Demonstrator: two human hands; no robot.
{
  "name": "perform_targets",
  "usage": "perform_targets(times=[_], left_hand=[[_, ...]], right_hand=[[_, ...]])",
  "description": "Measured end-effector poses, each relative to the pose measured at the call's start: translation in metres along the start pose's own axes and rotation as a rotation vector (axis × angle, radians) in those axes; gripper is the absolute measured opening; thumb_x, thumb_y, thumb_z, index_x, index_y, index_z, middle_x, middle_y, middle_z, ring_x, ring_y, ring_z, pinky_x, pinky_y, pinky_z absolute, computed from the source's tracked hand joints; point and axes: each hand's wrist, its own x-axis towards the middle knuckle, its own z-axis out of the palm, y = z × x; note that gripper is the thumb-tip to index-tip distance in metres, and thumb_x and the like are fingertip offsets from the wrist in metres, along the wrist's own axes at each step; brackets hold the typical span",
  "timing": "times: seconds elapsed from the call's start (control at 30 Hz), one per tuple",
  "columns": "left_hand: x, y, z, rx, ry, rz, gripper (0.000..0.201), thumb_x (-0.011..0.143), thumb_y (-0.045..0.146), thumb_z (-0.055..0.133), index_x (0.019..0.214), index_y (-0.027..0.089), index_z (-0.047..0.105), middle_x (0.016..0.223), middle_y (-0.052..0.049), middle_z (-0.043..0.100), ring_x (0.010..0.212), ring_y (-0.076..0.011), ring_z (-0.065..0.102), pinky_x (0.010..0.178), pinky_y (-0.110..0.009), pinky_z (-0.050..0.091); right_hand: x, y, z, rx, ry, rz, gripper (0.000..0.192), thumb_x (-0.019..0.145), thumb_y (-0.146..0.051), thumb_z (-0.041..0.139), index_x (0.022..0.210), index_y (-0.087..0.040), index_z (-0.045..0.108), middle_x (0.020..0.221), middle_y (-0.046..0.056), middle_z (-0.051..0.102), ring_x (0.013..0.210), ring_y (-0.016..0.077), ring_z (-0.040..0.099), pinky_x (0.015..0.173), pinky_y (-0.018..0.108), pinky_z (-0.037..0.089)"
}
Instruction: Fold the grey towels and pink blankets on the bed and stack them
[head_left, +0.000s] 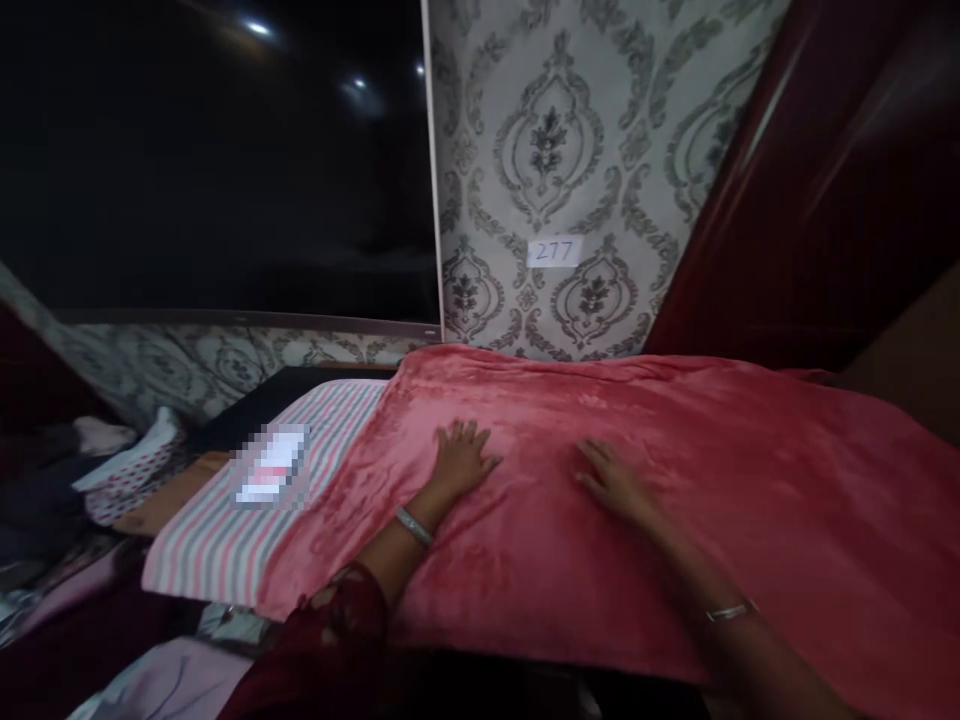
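A red plush blanket (540,570) lies spread over a flat surface and reaches past the right side of the view. My left hand (461,460) rests on it, palm down with the fingers spread. To the right, my right hand (611,480) also lies on the plush, its fingers stretched out and a little blurred. Neither hand grips the fabric. Under the blanket's left edge a striped cloth (206,545) in pink, white and grey shows. On that cloth is a pixelated white item (271,468) that I cannot make out.
A large dark television (225,170) hangs at the back left, above the surface. Patterned wallpaper (547,150) carries a paper label (554,251) reading 277. At the right leans a dark red glossy panel (810,190). Heaped clothes (75,600) lie at the lower left.
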Motion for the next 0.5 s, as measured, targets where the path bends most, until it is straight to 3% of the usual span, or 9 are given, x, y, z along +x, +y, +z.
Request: perform_targets(times=[0.13, 0.27, 0.4, 0.5], left_hand=[[-0.003, -0.056, -0.012, 0.056, -0.016, -0.244, 0.061, 0.098, 0.055, 0.038, 0.149, 0.024, 0.047, 0.161, -0.016, 0.039, 0.149, -0.039, 0.029, 0.115, -0.069, 0.022], [-0.015, -0.102, -0.022, 0.118, -0.013, -0.434, 0.058, 0.099, 0.049, 0.034, 0.148, 0.02, 0.047, 0.158, -0.019, 0.04, 0.148, -0.0364, 0.031, 0.115, -0.065, 0.024], [-0.031, -0.118, -0.029, 0.045, 0.059, -0.564, 0.049, 0.098, 0.039, 0.036, 0.139, 0.02, 0.054, 0.156, -0.019, 0.042, 0.141, -0.0367, 0.038, 0.11, -0.059, 0.033], [-0.045, -0.121, -0.037, -0.03, 0.103, -0.656, 0.049, 0.097, 0.033, 0.037, 0.14, 0.015, 0.051, 0.145, -0.022, 0.051, 0.132, -0.0372, 0.047, 0.106, -0.052, 0.039]], right_hand=[[-0.005, 0.002, 0.032, -0.051, 0.041, 0.026, 0.055, 0.095, -0.045, 0.046, 0.142, -0.021, 0.06, 0.149, 0.014, 0.053, 0.137, 0.0331, 0.05, 0.114, 0.057, 0.04], [-0.016, 0.005, 0.041, -0.036, 0.124, -0.005, 0.056, 0.097, -0.049, 0.04, 0.143, -0.024, 0.059, 0.15, 0.011, 0.053, 0.136, 0.0325, 0.051, 0.114, 0.057, 0.039], [-0.015, 0.004, 0.038, -0.029, 0.126, -0.015, 0.055, 0.096, -0.049, 0.039, 0.142, -0.026, 0.06, 0.147, 0.01, 0.055, 0.135, 0.0319, 0.052, 0.114, 0.057, 0.04], [-0.014, 0.002, 0.036, -0.032, 0.127, -0.006, 0.056, 0.097, -0.049, 0.038, 0.142, -0.024, 0.059, 0.148, 0.01, 0.055, 0.136, 0.0319, 0.051, 0.113, 0.057, 0.04]])
